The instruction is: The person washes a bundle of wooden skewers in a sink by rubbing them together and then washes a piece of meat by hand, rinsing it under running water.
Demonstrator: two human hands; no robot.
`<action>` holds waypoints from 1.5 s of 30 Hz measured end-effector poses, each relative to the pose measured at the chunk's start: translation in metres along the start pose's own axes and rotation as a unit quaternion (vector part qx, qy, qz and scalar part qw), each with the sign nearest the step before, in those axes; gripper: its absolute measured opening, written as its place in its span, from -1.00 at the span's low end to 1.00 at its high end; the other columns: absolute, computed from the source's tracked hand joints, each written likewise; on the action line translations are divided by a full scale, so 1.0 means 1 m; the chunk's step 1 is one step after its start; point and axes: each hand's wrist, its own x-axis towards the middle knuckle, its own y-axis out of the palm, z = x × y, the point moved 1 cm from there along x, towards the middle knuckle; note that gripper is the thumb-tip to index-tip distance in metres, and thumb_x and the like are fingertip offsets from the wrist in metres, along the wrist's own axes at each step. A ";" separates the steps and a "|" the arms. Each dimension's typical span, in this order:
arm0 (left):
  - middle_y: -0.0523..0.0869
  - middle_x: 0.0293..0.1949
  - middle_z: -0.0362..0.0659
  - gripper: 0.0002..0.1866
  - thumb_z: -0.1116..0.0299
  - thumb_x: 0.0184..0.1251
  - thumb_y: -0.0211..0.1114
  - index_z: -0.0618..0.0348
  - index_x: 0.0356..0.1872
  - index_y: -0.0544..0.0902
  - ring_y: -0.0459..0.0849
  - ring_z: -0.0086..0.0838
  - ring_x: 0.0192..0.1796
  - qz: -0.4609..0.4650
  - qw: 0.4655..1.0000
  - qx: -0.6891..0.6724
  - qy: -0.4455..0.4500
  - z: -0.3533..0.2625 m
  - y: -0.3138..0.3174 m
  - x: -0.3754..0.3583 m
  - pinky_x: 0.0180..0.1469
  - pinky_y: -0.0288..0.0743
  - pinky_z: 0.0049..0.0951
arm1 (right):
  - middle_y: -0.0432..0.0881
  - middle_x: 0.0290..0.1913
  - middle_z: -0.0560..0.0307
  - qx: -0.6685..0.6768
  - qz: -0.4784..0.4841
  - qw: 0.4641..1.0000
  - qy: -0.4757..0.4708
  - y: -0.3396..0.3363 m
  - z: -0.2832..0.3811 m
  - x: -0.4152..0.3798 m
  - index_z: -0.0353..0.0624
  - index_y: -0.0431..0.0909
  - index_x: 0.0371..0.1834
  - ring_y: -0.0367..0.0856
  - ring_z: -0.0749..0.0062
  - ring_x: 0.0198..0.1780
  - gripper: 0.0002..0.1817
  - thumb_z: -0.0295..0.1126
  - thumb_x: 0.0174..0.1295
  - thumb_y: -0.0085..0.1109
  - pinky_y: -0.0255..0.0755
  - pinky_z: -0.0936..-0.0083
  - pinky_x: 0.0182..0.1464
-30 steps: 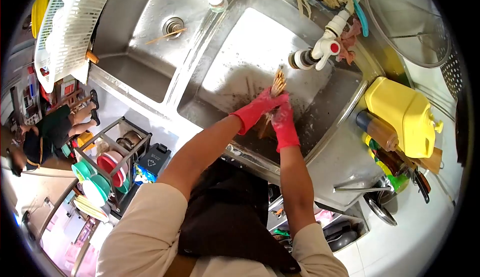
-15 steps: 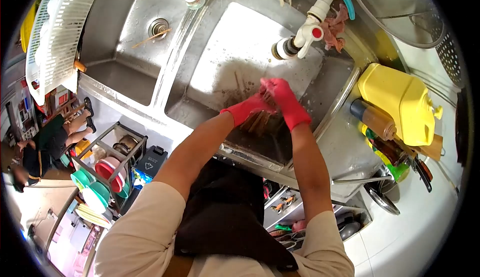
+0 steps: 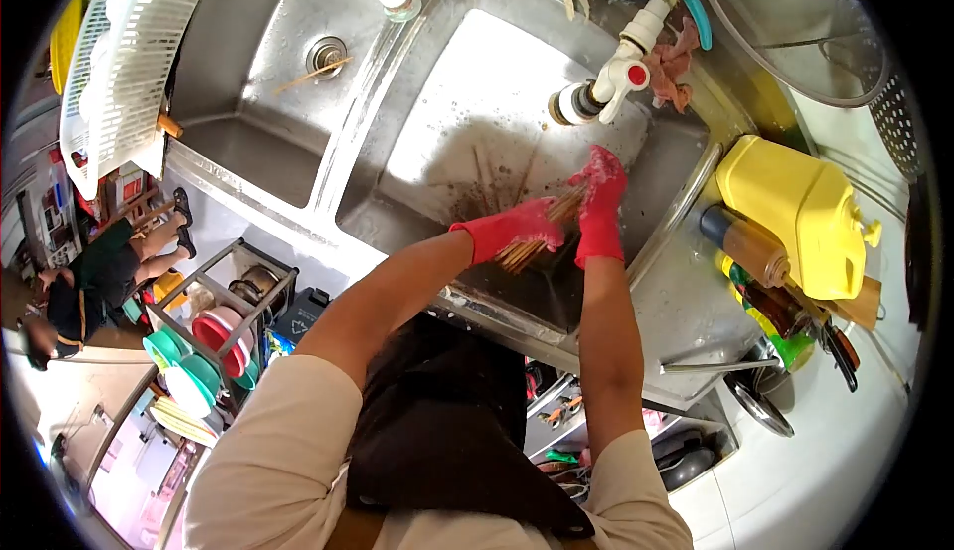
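Observation:
Both hands wear pink rubber gloves over the near part of the right-hand sink basin [image 3: 397, 167]. A bundle of thin brown sticks [image 3: 519, 254] slants up between them. My left hand [image 3: 517, 229] is closed round its lower part, with the ends poking out below the fingers. At the upper end, my right hand [image 3: 600, 197] is wrapped against the sticks, its fingertips pointing up. A few more thin sticks [image 3: 487, 177] seem to lie on the dirty basin floor beyond the gloves. The white tap [image 3: 618, 78] with a red cap hangs above them.
On the right counter are a yellow jug [image 3: 792, 214] and a brown bottle [image 3: 743, 245]. A white dish rack [image 3: 124, 63] flanks the left basin [image 3: 253, 103]. Colored bowls [image 3: 194, 386] fill a metal stand. Another person [image 3: 94, 277] is at the far left.
My hands have moved apart, the right one upward and slightly right. The stick bundle now shows more clearly between them. The whole view has shifted slightly.

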 end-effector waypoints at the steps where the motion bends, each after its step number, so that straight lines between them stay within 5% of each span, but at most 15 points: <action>1: 0.64 -0.44 -0.14 -0.54 0.46 -0.19 0.42 0.23 -0.14 0.51 0.62 -0.48 -0.45 -0.003 1.000 -0.001 0.000 -0.007 0.004 -0.007 -0.42 0.51 -0.45 | 0.41 -0.51 0.26 0.000 0.002 1.000 0.002 -0.005 0.004 0.000 -0.19 0.56 -0.10 0.42 0.45 -0.60 -0.79 -0.39 0.25 0.10 0.45 0.46 -0.51; 6: 0.58 -0.59 -0.11 -0.74 0.47 -0.18 0.40 0.25 -0.40 0.55 0.59 -0.41 -0.57 -0.050 0.989 0.002 -0.142 -0.026 0.009 -0.033 -0.51 0.48 -0.37 | 0.42 -0.49 0.28 0.070 0.049 0.995 0.043 0.004 0.022 -0.004 -0.16 0.56 -0.06 0.43 0.49 -0.53 -0.76 -0.32 0.26 0.15 0.42 0.47 -0.42; 12: 0.58 -0.60 -0.10 -0.77 0.29 -0.01 0.33 0.26 -0.52 0.53 0.58 -0.38 -0.58 0.164 0.975 -0.118 -0.092 -0.031 0.007 -0.056 -0.54 0.47 -0.35 | 0.42 -0.50 0.26 0.044 0.181 0.981 0.050 -0.003 0.039 -0.011 -0.18 0.53 -0.05 0.40 0.51 -0.56 -0.71 -0.30 0.22 0.20 0.46 0.44 -0.44; 15: 0.58 -0.63 -0.06 -0.74 0.27 0.06 0.31 0.29 -0.40 0.55 0.60 -0.36 -0.58 -0.131 0.972 0.190 -0.052 -0.051 0.029 -0.060 -0.45 0.51 -0.33 | 0.38 -0.52 0.24 -0.035 0.070 0.995 0.057 0.000 0.026 0.007 -0.17 0.53 -0.09 0.40 0.46 -0.58 -0.74 -0.28 0.23 0.18 0.44 0.43 -0.50; 16: 0.58 -0.63 -0.06 -0.74 0.27 0.06 0.31 0.29 -0.40 0.55 0.60 -0.36 -0.58 -0.134 0.971 0.190 -0.051 -0.048 0.036 -0.056 -0.45 0.51 -0.33 | 0.34 -0.55 0.24 -0.072 -0.015 0.995 0.064 0.002 0.024 0.013 -0.16 0.54 -0.13 0.40 0.43 -0.59 -0.75 -0.24 0.24 0.17 0.42 0.45 -0.54; 18: 0.63 -0.50 0.02 -0.82 0.35 0.05 0.21 0.20 -0.35 0.62 0.64 -0.18 -0.51 -0.375 0.827 0.418 0.027 -0.032 0.044 -0.036 -0.39 0.57 -0.31 | 0.42 -0.49 0.16 -0.082 -0.032 0.994 0.065 -0.005 0.005 0.041 -0.16 0.52 -0.06 0.46 0.37 -0.53 -0.67 -0.17 0.25 0.17 0.46 0.40 -0.47; 22: 0.69 -0.40 0.01 -0.59 0.27 0.07 0.37 0.25 -0.09 0.52 0.72 -0.36 -0.39 -0.222 0.863 0.451 0.055 -0.039 0.019 -0.035 -0.36 0.58 -0.41 | 0.52 -0.22 -0.02 0.001 0.005 0.997 0.074 -0.005 0.038 0.014 -0.13 0.45 0.10 0.54 0.20 -0.31 -0.49 0.03 0.26 0.08 0.50 0.30 -0.25; 23: 0.69 -0.37 -0.04 -0.63 0.33 0.07 0.39 0.21 -0.10 0.54 0.71 -0.37 -0.37 -0.169 0.974 0.144 0.041 -0.051 0.012 -0.051 -0.33 0.59 -0.42 | 0.53 -0.12 -0.07 0.050 0.041 0.995 0.076 0.009 0.054 -0.001 -0.12 0.42 0.15 0.55 0.16 -0.24 -0.43 0.09 0.27 0.04 0.50 0.28 -0.18; 24: 0.70 -0.33 -0.10 -0.66 0.40 0.08 0.40 0.17 -0.10 0.56 0.71 -0.38 -0.35 -0.096 0.979 -0.179 0.019 -0.061 0.008 -0.062 -0.31 0.60 -0.42 | 0.53 -0.01 -0.12 0.098 0.078 0.989 0.080 0.020 0.065 -0.016 -0.11 0.39 0.20 0.57 0.11 -0.16 -0.37 0.16 0.28 -0.01 0.50 0.26 -0.10; 25: 0.68 -0.33 -0.17 -0.67 0.50 0.09 0.41 0.18 -0.10 0.57 0.69 -0.42 -0.35 -0.143 0.966 -0.213 0.026 -0.069 0.004 -0.068 -0.28 0.61 -0.43 | 0.54 0.09 -0.17 0.145 0.116 0.979 0.088 0.027 0.069 -0.027 -0.10 0.37 0.25 0.58 0.06 -0.08 -0.32 0.22 0.28 -0.05 0.49 0.23 -0.03; 32: 0.68 -0.24 -0.15 -0.69 0.43 0.21 0.35 0.20 -0.03 0.55 0.69 -0.37 -0.12 0.033 0.945 -0.326 -0.018 -0.090 -0.006 -0.097 -0.09 0.65 -0.35 | 0.50 0.13 -0.12 0.063 0.308 0.938 0.146 0.057 0.047 -0.064 -0.19 0.20 0.35 0.51 0.04 0.14 -0.42 -0.11 0.37 0.01 0.50 0.17 0.08; 38: 0.66 -0.09 -0.03 -0.52 0.44 0.13 0.39 0.25 0.10 0.49 0.62 -0.22 0.08 0.100 0.971 -0.184 -0.118 -0.043 -0.012 -0.081 0.19 0.48 -0.21 | 0.56 -0.23 0.03 0.122 0.343 0.909 0.203 0.040 0.031 -0.029 -0.24 0.42 0.14 0.60 0.26 -0.28 -0.63 -0.38 0.29 0.11 0.59 0.21 -0.13; 42: 0.48 0.22 -0.05 -0.37 0.37 0.16 0.35 0.20 0.28 0.36 0.40 -0.39 0.29 -0.019 0.997 -0.070 -0.024 -0.037 0.006 -0.064 0.35 0.20 -0.39 | 0.49 -0.45 0.25 -0.188 0.173 0.965 0.058 0.025 0.018 -0.019 -0.19 0.55 -0.25 0.48 0.49 -0.44 -0.87 -0.36 0.28 0.15 0.48 0.49 -0.33; 43: 0.42 0.28 -0.07 -0.39 0.34 0.23 0.28 0.20 0.31 0.32 0.36 -0.41 0.31 -0.004 0.985 -0.164 0.044 -0.003 0.001 -0.029 0.36 0.16 -0.41 | 0.52 -0.46 0.26 -0.217 0.227 0.948 -0.047 0.002 -0.003 -0.011 -0.19 0.54 -0.36 0.44 0.54 -0.44 -0.83 -0.32 0.28 0.16 0.43 0.56 -0.35; 45: 0.39 0.31 -0.14 -0.46 0.16 0.41 0.07 0.21 0.33 0.30 0.34 -0.47 0.30 0.009 0.931 -0.307 0.198 0.012 -0.004 0.005 0.36 0.16 -0.43 | 0.58 -0.42 0.24 -0.191 0.183 0.964 -0.037 -0.019 -0.028 -0.022 -0.17 0.55 -0.33 0.50 0.54 -0.40 -0.85 -0.32 0.30 0.15 0.44 0.54 -0.32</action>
